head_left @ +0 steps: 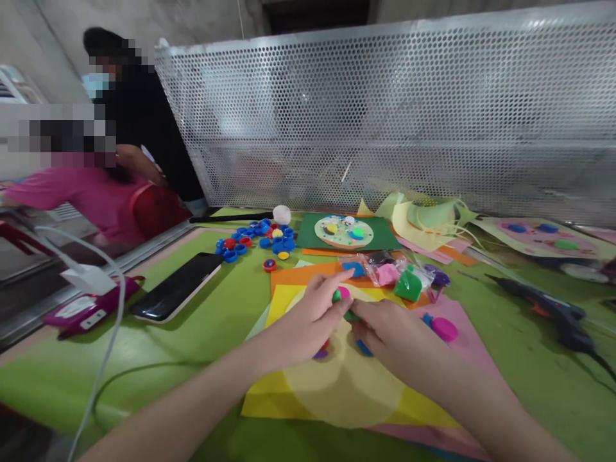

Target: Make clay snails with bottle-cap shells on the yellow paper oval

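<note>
Over the middle of the yellow sheet [269,378], both my hands meet at a small green piece with a bright pink top [343,293], which looks like modelling clay. My left hand [315,305] pinches it from the left, with one finger stretched past it. From the right, my right hand [382,327] grips its lower edge with bent fingertips, which partly hide it. Beneath them lies a pale yellow paper circle [341,398]. Small red and purple bits [321,350] and a blue bit [364,348] show on the circle under my hands.
Clay packets [409,283] lie just beyond my hands. Blue and red bottle caps [260,237], a phone [178,289] and a purple power strip [96,308] with a cable are leftward. A glue gun [543,308] lies right. A perforated metal panel [385,115] stands behind; two people are at left.
</note>
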